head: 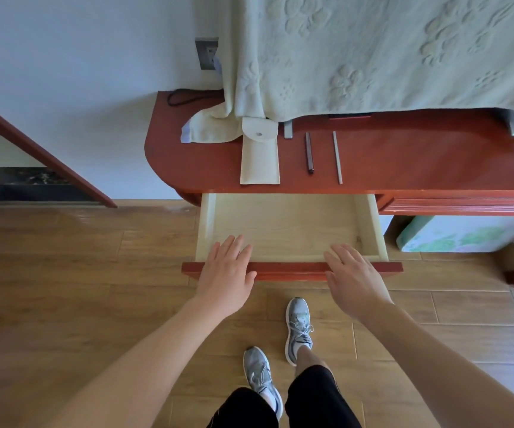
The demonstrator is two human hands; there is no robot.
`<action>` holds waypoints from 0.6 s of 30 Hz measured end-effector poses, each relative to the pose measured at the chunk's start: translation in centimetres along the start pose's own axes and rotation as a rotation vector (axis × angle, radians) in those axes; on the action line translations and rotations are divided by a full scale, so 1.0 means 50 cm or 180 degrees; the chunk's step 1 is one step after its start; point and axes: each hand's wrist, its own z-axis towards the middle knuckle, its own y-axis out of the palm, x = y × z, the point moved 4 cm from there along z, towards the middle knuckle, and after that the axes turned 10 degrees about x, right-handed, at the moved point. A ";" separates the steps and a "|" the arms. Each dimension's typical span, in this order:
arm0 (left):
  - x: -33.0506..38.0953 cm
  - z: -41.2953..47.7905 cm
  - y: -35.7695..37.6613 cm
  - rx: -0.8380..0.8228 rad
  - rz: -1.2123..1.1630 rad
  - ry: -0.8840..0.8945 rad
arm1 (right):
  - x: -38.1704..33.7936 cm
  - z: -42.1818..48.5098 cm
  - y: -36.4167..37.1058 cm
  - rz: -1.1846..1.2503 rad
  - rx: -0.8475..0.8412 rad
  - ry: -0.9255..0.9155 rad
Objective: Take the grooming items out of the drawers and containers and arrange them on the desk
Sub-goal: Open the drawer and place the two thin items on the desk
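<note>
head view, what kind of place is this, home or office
Probably a room in a home, perhaps a bedroom: a red wooden desk with an open drawer stands against a white wall with a socket, a pale flower-embossed cloth drapes over something on it, and the floor is wood plank.

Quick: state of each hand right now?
Left hand: open, fingers straight, at the drawer front, holding nothing.
Right hand: open, fingers straight, same front, holding nothing.

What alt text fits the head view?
The left hand and right hand lie open and flat on the front edge of a pulled-out drawer whose visible floor is bare. On the red desk above lie a cream pouch, a dark stick and a pale stick, side by side, below a draped pale green towel.
</note>
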 end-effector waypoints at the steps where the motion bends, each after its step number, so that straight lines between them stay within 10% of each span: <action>1: -0.002 -0.005 0.005 0.0011 -0.0006 0.0020 | -0.002 -0.005 0.001 0.0003 0.0016 -0.0018; 18: -0.031 0.074 0.016 0.0468 -0.0233 -0.0081 | 0.023 0.079 0.020 0.0300 0.0207 0.0106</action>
